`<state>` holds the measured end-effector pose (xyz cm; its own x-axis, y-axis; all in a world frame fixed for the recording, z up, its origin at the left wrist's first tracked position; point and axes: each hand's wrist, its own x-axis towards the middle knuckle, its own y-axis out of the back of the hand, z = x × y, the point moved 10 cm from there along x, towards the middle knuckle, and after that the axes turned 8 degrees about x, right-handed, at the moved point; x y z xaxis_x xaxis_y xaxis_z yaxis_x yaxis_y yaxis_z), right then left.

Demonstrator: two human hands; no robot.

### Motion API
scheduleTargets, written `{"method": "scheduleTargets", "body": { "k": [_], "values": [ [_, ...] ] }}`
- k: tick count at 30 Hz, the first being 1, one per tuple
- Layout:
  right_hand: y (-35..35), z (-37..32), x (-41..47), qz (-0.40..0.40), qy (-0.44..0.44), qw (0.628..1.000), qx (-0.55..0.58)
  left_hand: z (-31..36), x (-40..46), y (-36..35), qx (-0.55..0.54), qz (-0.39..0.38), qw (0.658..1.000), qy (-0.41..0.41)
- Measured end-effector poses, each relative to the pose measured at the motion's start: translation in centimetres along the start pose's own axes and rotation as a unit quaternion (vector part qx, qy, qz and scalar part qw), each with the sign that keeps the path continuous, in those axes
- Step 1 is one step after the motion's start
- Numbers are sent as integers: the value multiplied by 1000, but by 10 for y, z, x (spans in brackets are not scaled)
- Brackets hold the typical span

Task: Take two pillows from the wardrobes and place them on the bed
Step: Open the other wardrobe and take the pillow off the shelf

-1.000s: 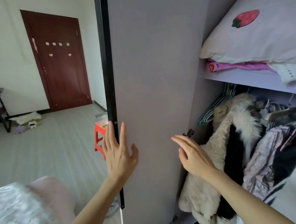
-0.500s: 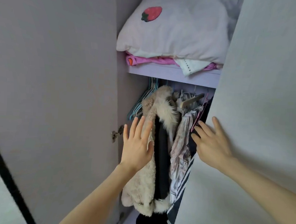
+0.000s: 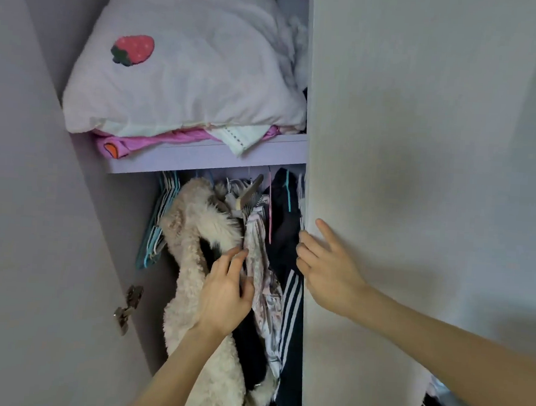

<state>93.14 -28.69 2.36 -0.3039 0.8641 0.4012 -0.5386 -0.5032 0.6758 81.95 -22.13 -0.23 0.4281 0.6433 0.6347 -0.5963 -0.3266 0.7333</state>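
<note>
A plump white pillow with a red strawberry motif [image 3: 187, 69] lies on the lilac upper shelf [image 3: 206, 158] of the open wardrobe, on top of a folded pink cloth [image 3: 129, 144] and a white stitched cloth [image 3: 239, 136] whose corner hangs over the shelf's front edge. Below the shelf hangs a row of clothes: a cream fluffy fur coat [image 3: 191, 248] to the left, a pale patterned garment [image 3: 262, 274] in the middle and a dark garment with white stripes [image 3: 289, 301] to the right. The person's left hand [image 3: 226, 294] rests against the fur coat, its fingers loosely spread and reaching onto the patterned garment, gripping nothing. The right hand [image 3: 328, 269] is at the near edge of the pale grey right wardrobe door [image 3: 418, 180], thumb lying on the door's front and fingers hooked around its edge. The left wardrobe door [image 3: 33, 220] stands wide open, its metal hinge [image 3: 128, 307] showing low on the inner side. Teal and white hangers [image 3: 161, 215] cluster at the far left of the rail
</note>
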Motion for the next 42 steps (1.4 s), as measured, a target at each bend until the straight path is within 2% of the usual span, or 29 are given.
{"method": "scheduleTargets", "body": {
  "k": [2,6,11,15,18,24,30,34,39,42],
  "values": [
    [20,-4,-33,68,-12,997,37,16,-7,-5,-35,-8,999,-39],
    [51,-2,-98,98,-54,991,70,80,-25,-29,-108,-67,981,-150],
    [85,7,-172,94,-102,990,31,196,-49,-45,-189,-119,928,-300],
    [104,28,-234,103,-179,976,64,277,-67,-46,-240,-137,879,-388],
    [113,44,-274,123,-251,957,80,319,-80,-52,-254,-151,854,-429],
    [102,90,-333,116,-395,907,87,390,-88,-66,-234,-156,831,-481],
    [87,142,-372,135,-496,852,99,434,-76,-98,-161,-201,827,-499],
    [82,156,-385,159,-538,817,134,433,-66,-107,-129,-199,836,-495],
    [72,150,-345,138,-522,831,135,389,-23,-98,-93,-178,870,-450],
    [69,155,-297,148,-507,834,160,342,25,-71,-74,-125,900,-410]
  ]
}}
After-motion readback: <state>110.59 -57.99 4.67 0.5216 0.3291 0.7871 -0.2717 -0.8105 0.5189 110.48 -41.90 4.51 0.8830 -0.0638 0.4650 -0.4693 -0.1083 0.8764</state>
